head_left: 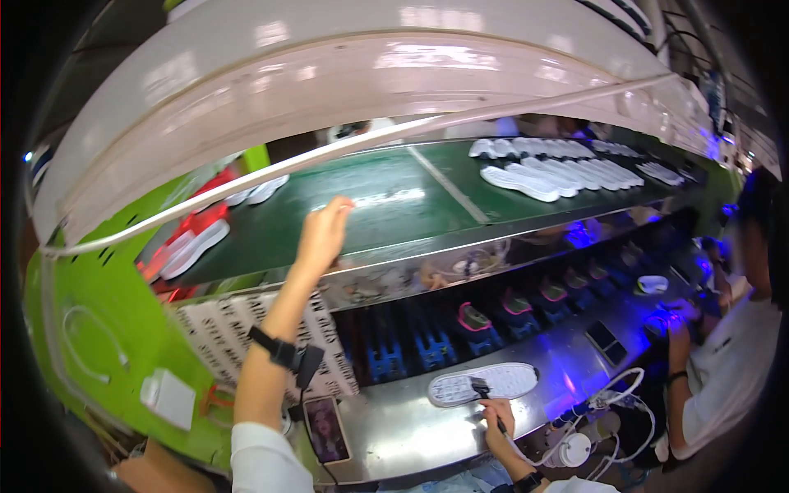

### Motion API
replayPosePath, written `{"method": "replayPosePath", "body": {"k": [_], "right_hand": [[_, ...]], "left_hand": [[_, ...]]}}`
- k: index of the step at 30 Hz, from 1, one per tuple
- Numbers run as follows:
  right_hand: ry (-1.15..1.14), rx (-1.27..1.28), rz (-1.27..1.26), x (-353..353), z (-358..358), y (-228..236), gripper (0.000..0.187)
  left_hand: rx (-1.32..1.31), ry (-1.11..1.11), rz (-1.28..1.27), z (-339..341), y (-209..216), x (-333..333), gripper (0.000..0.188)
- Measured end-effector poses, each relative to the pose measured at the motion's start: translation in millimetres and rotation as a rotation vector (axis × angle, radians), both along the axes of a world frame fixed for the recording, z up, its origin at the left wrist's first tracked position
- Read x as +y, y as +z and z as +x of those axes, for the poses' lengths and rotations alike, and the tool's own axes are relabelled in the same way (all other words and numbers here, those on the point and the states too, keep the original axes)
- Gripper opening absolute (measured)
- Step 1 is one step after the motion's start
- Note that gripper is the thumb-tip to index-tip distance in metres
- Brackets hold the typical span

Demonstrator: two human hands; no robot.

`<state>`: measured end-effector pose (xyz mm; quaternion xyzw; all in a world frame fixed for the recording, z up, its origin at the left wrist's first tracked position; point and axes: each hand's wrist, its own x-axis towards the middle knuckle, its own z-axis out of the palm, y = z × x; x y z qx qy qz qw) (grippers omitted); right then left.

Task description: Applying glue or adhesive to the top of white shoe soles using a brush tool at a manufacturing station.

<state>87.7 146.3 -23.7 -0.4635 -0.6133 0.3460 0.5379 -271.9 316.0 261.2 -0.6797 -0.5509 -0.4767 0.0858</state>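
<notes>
My left hand is raised over the green conveyor belt at the left of the middle. Its fingers are bent and blurred, so their grip cannot be made out. I see no object in that hand. Lower down, my right hand is closed around the handle of a dark brush. The brush's bristles touch a white shoe sole, which lies flat on the shiny metal bench.
White soles stand in rows at the belt's far right, and a few lie by a red piece at left. Shoe parts on blue holders fill the dark trough. Phones, cables and a co-worker at right surround the bench.
</notes>
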Motion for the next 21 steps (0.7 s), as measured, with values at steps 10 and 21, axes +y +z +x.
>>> {"method": "replayPosePath", "body": {"k": [10, 21], "right_hand": [[-0.013, -0.230, 0.179, 2, 5, -12, 0.021], [0.012, -0.218, 0.181, 12, 9, 7, 0.020]], "left_hand": [[0.311, 0.066, 0.124, 17, -13, 17, 0.061], [0.305, -0.020, 0.232, 14, -4, 31, 0.016]]}}
